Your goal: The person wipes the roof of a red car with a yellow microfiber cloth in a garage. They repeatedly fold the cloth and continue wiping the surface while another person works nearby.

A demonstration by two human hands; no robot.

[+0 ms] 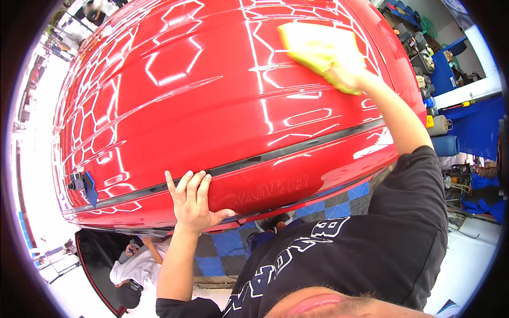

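Note:
The glossy red roof of a vehicle [222,119] spreads before me, with bright hexagonal light reflections across it. My right hand [348,75] presses a yellow cloth [318,47] against the roof at the far right; the cloth is blurred and overexposed, and it hides part of my fingers. My left hand [195,202] rests with fingers spread on the near roof edge, its fingertips by the black roof trim strip [254,161]. It holds nothing. A small dark object [74,182] and a blue flat piece [91,189] sit near the roof's left end.
Below left, a person in a white shirt [137,268] and dark cap works beside the vehicle near an open door [95,258]. Blue and grey floor tiles [222,242] show underneath. Several containers, including a blue barrel [445,146], line the right side.

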